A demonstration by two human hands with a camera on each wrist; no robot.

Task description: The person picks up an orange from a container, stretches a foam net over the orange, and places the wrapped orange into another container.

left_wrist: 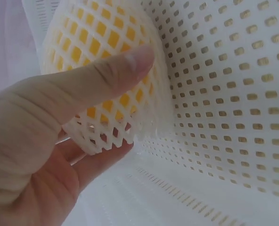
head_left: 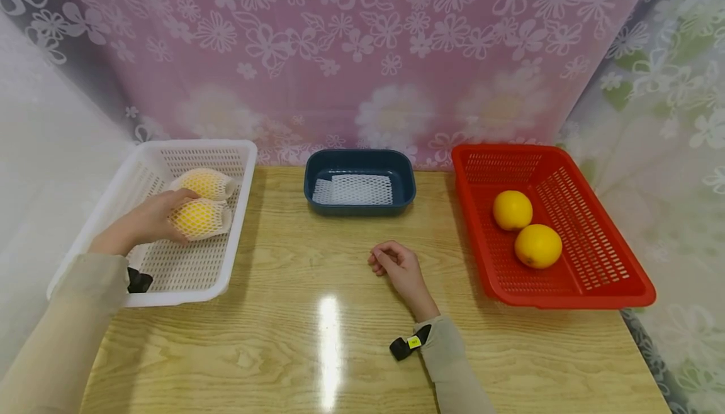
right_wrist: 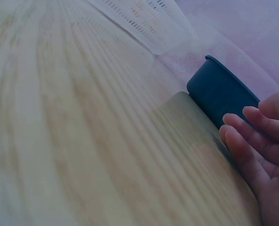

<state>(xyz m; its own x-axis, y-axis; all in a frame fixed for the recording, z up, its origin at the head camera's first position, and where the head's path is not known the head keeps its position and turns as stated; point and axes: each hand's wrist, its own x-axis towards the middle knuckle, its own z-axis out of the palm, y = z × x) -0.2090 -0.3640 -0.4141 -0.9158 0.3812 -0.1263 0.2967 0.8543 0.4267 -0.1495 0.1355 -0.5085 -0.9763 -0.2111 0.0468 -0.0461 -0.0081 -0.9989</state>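
In the white basket (head_left: 240, 212), my left hand (head_left: 150, 218) grips an orange in a white foam net (head_left: 198, 218), the nearer of two wrapped ones. The left wrist view shows my thumb (left_wrist: 99, 80) lying across the foam net (left_wrist: 97, 40), with other fingers below its open end. A second netted orange (head_left: 204, 183) lies right behind it. My right hand (head_left: 401, 269) is over the wooden table, fingers loosely curled and holding nothing, in front of the dark blue tray (head_left: 359, 209). White foam nets (head_left: 361, 189) lie flat inside that tray.
At the right stands a red basket (head_left: 476, 238) with two bare oranges, one farther back (head_left: 512, 210) and one nearer (head_left: 538, 246). A pink flowered curtain (head_left: 362, 55) hangs behind the table (head_left: 283, 338). The blue tray stands between the two baskets.
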